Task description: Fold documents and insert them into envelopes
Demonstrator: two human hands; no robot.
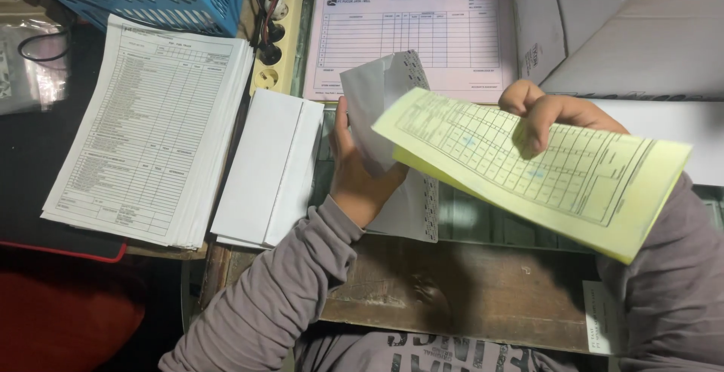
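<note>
Right hand (544, 116) pinches yellow form (528, 168), thumb on top, fingers underneath, sheet raised over the wooden desk (467, 289). Left hand (358, 172) grips white sheet (381, 97) beside it. Stack of printed forms (151, 131) lies at left.

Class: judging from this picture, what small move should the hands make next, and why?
Probably pull the yellow form clear: the right hand has it lifted and bent, while the left hand pins the white perforated sheet beneath.
</note>
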